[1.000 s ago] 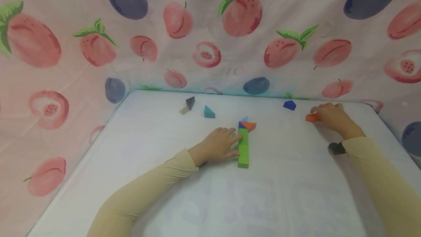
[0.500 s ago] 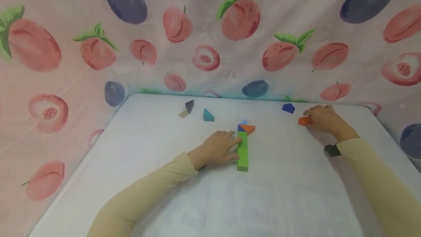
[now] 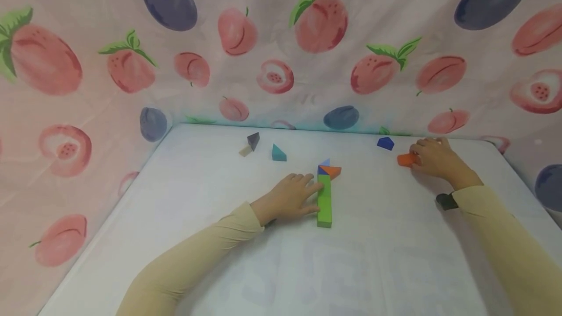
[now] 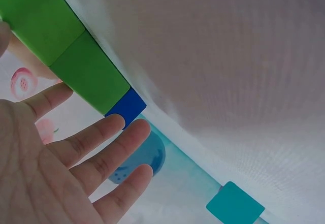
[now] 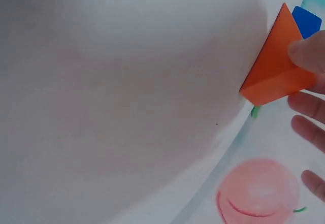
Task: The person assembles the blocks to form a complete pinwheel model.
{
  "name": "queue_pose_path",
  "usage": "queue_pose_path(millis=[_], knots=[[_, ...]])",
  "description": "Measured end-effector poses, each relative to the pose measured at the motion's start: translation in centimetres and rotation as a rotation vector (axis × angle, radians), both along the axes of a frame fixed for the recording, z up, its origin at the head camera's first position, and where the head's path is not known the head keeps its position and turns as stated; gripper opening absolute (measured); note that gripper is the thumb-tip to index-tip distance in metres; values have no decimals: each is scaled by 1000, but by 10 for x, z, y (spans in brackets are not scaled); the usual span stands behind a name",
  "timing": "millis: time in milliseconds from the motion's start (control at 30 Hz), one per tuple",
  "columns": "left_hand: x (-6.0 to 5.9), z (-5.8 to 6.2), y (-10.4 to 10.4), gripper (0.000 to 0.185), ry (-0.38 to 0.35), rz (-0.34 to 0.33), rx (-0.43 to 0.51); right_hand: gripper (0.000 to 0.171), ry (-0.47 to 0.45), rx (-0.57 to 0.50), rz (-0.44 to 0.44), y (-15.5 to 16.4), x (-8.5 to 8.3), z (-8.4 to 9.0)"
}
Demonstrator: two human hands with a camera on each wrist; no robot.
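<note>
My left hand [image 3: 290,198] lies at the left side of two green blocks [image 3: 325,208] set end to end. Its fingers are spread and fairly straight, with the index finger and thumb touching the green. At the far end of that row sit a blue triangular face [image 3: 322,171], an orange triangular block [image 3: 335,171] and a light-blue tip [image 3: 326,162]. To the far right, my right hand [image 3: 434,157] pinches another orange triangular block [image 5: 277,56] between thumb and fingers, close over the table. Its remaining fingers [image 5: 307,130] are spread apart in the right wrist view.
A blue five-sided block [image 3: 385,143] lies left of and beyond the right hand. A teal wedge [image 3: 278,153] and a dark grey triangular block [image 3: 253,140] with a beige part sit at the back left. Fruit-printed cloth [image 3: 272,23] rises behind the white table [image 3: 197,169].
My right hand has shifted slightly left with the orange block, which has turned a little in its grasp. The left hand stays at the green blocks. The head view has tilted slightly.
</note>
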State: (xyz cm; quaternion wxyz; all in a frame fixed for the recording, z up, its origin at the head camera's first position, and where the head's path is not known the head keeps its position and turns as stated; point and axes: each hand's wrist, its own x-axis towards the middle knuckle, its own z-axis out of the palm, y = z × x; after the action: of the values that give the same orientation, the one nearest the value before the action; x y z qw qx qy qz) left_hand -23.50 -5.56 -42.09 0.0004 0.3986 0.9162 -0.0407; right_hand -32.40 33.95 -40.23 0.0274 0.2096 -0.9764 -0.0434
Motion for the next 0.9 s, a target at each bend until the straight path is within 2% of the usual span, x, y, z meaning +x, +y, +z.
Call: queue_pose_path(millis=[333,567,900], knots=[[0,-1,0,62,9,3,-4,32,-1,-64,51,-13,4,4],[1,0,0,62,9,2,0,27,80,-61,168,-26,2,2],[0,-1,1,62,-6,7,11,25,133,-76,294,-55,2,-1]])
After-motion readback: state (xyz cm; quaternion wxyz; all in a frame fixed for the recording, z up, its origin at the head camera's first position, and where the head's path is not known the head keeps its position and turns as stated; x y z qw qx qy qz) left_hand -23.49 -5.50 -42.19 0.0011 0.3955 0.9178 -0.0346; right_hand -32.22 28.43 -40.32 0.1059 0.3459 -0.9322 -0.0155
